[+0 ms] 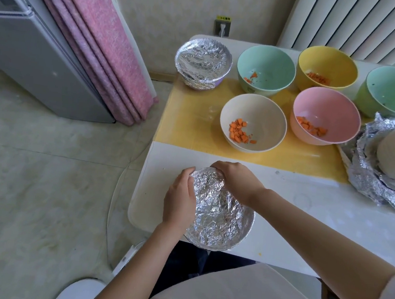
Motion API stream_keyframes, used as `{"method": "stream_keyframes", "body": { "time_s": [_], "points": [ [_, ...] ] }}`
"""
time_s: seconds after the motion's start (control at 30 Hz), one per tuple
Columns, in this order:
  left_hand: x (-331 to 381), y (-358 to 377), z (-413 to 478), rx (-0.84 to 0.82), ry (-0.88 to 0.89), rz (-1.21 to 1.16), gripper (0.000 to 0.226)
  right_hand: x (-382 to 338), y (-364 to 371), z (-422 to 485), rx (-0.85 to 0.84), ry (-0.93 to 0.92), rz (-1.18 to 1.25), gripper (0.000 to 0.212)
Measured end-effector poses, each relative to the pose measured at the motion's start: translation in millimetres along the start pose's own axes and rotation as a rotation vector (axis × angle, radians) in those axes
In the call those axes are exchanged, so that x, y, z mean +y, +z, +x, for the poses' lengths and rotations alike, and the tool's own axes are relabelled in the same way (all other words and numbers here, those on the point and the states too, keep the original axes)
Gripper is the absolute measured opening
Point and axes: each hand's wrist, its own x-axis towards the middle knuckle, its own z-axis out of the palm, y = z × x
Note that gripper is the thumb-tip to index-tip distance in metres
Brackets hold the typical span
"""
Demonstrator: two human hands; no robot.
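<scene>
The foil bowl (219, 211) sits at the near edge of the desk (306, 208), right between two hands. Behind it, well apart, stand a white bowl (264, 117) and a pink bowl (326, 106), each with carrot bits (239, 130). The left hand (179, 200) curls its fingers round the left rim. The right hand (239, 182) grips the far rim.

Foil-covered bowl (221, 216) at the near edge of the white tabletop (305, 220), held between both grips. The left grip (179, 198) curls round its left rim. The right grip (236, 182) curls over its far rim, fingers on the foil. Beyond, on a yellow mat (194, 125), a white bowl (266, 122), pink bowl (328, 106), yellow bowl (328, 60) and teal bowl (270, 60) each hold orange cubes (238, 130). A second foil-wrapped bowl (203, 63) stands at the far left corner.
</scene>
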Motion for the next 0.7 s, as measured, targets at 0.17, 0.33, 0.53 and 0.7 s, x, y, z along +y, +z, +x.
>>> {"method": "stream_keyframes", "body": {
  "time_s": [0.17,0.33,0.53,0.7],
  "points": [
    [-3.8,-0.3,6.7,0.015,0.004,-0.014,0.028,-9.5,-11.6,-0.2,-0.044,0.015,-0.117,0.038],
    [-3.0,2.6,6.2,0.052,0.010,0.003,0.027,-24.2,-21.7,2.0,-0.078,0.081,-0.158,0.027],
    [-3.2,3.7,5.8,0.064,0.015,0.036,0.027,-27.6,-8.9,3.7,-0.080,0.055,-0.181,0.041],
    [-2.1,3.9,4.9,0.051,0.018,0.054,0.026,-26.5,-3.4,8.2,-0.044,0.013,-0.209,0.035]
  ]
}}
